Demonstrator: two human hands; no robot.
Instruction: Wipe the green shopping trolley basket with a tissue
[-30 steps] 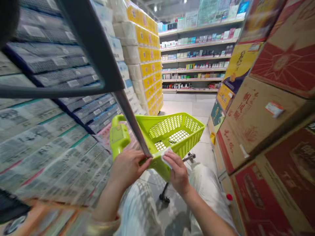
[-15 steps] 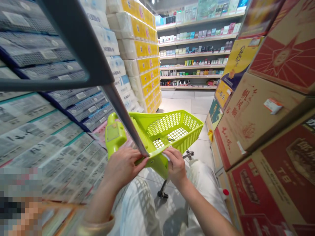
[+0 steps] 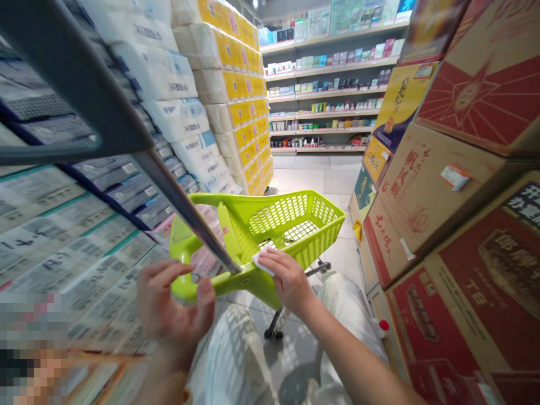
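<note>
A lime-green plastic shopping cart stands in the aisle in front of me, its mesh basket holding nothing I can see. My right hand presses a small white wipe onto the near rim of the basket, fingers closed over it. My left hand is lower left, gripping the cart's green handle bar with thumb and fingers around it. A grey metal shelf post slants down across the view and ends between my hands.
Stacked tissue packs and yellow paper rolls fill the left side. Red and brown cartons line the right. A store shelf with small goods closes the far end. Pale tiled floor runs between. My light trousers are below.
My left hand has slid down and left along the cart's handle. My right hand moved the wipe left along the basket rim. The view has shifted slightly left.
</note>
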